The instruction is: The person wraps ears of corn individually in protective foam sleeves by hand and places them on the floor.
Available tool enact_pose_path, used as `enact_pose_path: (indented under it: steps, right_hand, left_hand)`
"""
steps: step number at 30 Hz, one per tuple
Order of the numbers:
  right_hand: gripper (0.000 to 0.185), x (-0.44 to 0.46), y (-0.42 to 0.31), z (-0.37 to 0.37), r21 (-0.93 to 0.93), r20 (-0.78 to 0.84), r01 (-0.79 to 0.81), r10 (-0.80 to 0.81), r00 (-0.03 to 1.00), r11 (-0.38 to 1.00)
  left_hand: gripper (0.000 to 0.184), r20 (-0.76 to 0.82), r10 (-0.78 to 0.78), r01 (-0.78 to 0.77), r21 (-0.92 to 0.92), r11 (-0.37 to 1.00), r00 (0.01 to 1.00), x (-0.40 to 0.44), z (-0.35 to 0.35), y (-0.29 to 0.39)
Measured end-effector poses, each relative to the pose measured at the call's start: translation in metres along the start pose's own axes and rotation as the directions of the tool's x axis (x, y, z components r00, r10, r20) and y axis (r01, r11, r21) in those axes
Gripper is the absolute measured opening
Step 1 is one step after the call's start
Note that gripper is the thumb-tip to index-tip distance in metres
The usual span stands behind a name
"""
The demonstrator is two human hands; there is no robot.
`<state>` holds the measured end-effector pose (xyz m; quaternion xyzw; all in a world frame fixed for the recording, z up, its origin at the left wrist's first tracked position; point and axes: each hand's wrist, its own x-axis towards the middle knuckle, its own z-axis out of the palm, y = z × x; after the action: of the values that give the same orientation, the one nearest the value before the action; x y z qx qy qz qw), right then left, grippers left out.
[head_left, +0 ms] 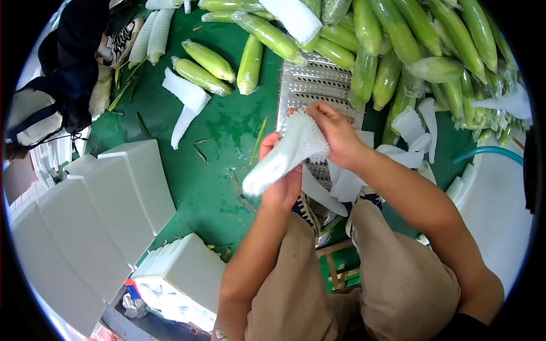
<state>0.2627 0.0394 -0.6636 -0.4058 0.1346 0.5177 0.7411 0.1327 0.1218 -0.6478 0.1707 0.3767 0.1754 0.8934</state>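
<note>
At the frame's centre, the left hand (284,186) cradles a white foam-net sleeve (289,149) while the right hand (340,135) pinches its wider end, likely the best hold on mesh that looks light, soft and easily torn.

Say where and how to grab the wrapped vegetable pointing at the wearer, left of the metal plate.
Likely best: around the middle of the wrapped vegetable, from above and the wearer's side, gripping across its width. It lies lengthwise to the wearer, near end free, with bare green floor on its right; its far end sits close to a slanting vegetable. It looks glossy, so may slip.
</note>
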Motion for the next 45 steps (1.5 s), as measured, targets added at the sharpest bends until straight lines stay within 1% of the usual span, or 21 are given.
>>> enact_pose_path:
  steps: [5, 8, 9, 10, 12, 13, 15, 18, 19, 20, 21, 22, 23, 24, 26, 28, 30, 34, 38, 41, 45]
  right_hand:
    - [0.015, 0.028, 0.055, -0.036, -0.15, -0.045, 0.108, -0.116, 0.992, 0.983]
    - [0.017, 0.042, 0.078, -0.065, -0.827, 0.067, 0.232, -0.32, 0.945, 0.511]
    - [0.019, 0.052, 0.089, -0.083, -0.834, 0.126, 0.257, -0.286, 0.95, 0.489]
    - [0.019, 0.06, 0.098, -0.087, -0.841, 0.105, 0.263, -0.334, 0.937, 0.472]
    - [0.021, 0.059, 0.106, -0.071, -0.918, 0.059, 0.24, -0.49, 0.87, 0.315]
    - [0.024, 0.056, 0.112, -0.066, -0.828, -0.114, 0.114, -0.364, 0.924, 0.549]
    - [0.03, 0.054, 0.11, -0.051, -0.476, -0.358, -0.171, -0.012, 0.934, 0.863]
    - [0.036, 0.027, 0.054, 0.03, 0.035, -0.374, -0.409, 0.392, 0.841, 0.912]
    - [0.039, 0.03, 0.048, 0.039, 0.082, -0.245, -0.377, 0.385, 0.89, 0.923]
    - [0.042, 0.032, 0.041, 0.043, 0.13, -0.119, -0.353, 0.368, 0.922, 0.927]
    - [0.039, 0.026, 0.027, 0.047, -0.011, -0.059, -0.192, 0.191, 0.98, 0.981]
    - [0.036, 0.023, 0.015, 0.05, -0.143, 0.032, -0.016, 0.021, 0.999, 0.99]
    - [0.036, 0.032, 0.018, 0.023, -0.503, 0.271, 0.377, -0.273, 0.923, 0.778]
    - [0.037, 0.023, 0.006, 0.01, -0.754, 0.351, 0.491, -0.364, 0.863, 0.436]
    - [0.046, 0.011, 0.016, -0.031, -0.934, 0.347, 0.341, -0.043, 0.937, -0.106]
    - [0.061, -0.017, 0.035, -0.059, -0.909, 0.334, 0.375, 0.222, 0.916, -0.181]
    - [0.069, -0.037, 0.063, -0.073, -0.922, 0.255, 0.322, 0.29, 0.922, -0.216]
    - [0.079, -0.04, 0.076, -0.073, -0.917, 0.198, 0.304, 0.367, 0.909, -0.258]
    - [0.061, -0.024, 0.075, -0.074, -0.921, 0.181, 0.314, 0.461, 0.868, -0.23]
    - [0.037, -0.016, 0.077, -0.101, -0.948, 0.281, 0.316, 0.35, 0.894, -0.045]
    - [0.036, -0.022, 0.05, -0.095, -0.954, 0.254, 0.218, 0.166, 0.953, 0.207]
  left_hand:
    - [0.016, -0.179, 0.139, -0.122, 0.103, 0.987, 0.974, 0.01, -0.008, -0.002]
    - [0.014, -0.217, 0.234, -0.16, 0.311, 0.937, 0.948, 0.037, -0.073, -0.025]
    - [0.02, -0.315, 0.241, -0.05, 0.51, 0.858, 0.918, 0.045, -0.088, -0.029]
    - [0.031, -0.202, 0.369, 0.055, 0.926, 0.374, 0.907, 0.056, -0.127, -0.034]
    - [0.056, 0.592, 0.394, -0.457, 0.801, -0.387, 0.703, 0.038, -0.079, -0.004]
    - [0.078, 0.649, 0.246, -0.603, 0.761, -0.24, 0.72, 0.037, -0.08, 0.005]
    - [0.081, 0.534, 0.127, -0.542, 0.839, 0.045, 0.836, 0.037, -0.083, 0.011]
    - [0.085, 0.562, 0.049, -0.56, 0.807, 0.186, 0.826, 0.056, -0.09, 0.038]
    - [0.076, 0.287, 0.138, -0.316, 0.897, 0.307, 0.948, 0.064, -0.072, 0.051]
    - [0.063, 0.217, 0.273, -0.278, 0.937, 0.211, 0.937, 0.077, -0.06, 0.072]
    - [0.051, 0.059, 0.306, -0.253, 0.719, 0.648, 0.95, 0.097, -0.053, 0.089]
    - [0.046, -0.02, 0.266, -0.235, 0.408, 0.882, 0.964, 0.12, -0.053, 0.116]
    - [0.044, -0.124, 0.363, -0.262, 0.488, 0.833, 0.924, 0.133, -0.04, 0.133]
    - [0.042, -0.208, 0.466, -0.281, 0.57, 0.773, 0.86, 0.143, -0.028, 0.15]
    - [0.042, 0.143, 0.559, -0.194, 0.98, 0.032, 0.816, 0.168, -0.069, 0.166]
    - [0.05, 0.473, 0.249, -0.175, 0.685, -0.707, 0.845, 0.184, -0.094, 0.166]
    - [0.06, 0.497, 0.063, -0.158, 0.39, -0.907, 0.866, 0.169, -0.072, 0.138]
    - [0.051, 0.286, 0.04, -0.007, 0.164, -0.986, 0.957, 0.187, -0.048, 0.132]
    - [0.028, 0.638, -0.163, -0.215, 0.003, -0.977, 0.753, 0.206, -0.06, 0.157]
    - [0.023, 0.652, -0.247, -0.241, -0.102, -0.965, 0.717, 0.215, -0.068, 0.18]
    - [0.011, 0.448, -0.133, -0.161, 0.025, -0.987, 0.884, 0.207, -0.035, 0.192]
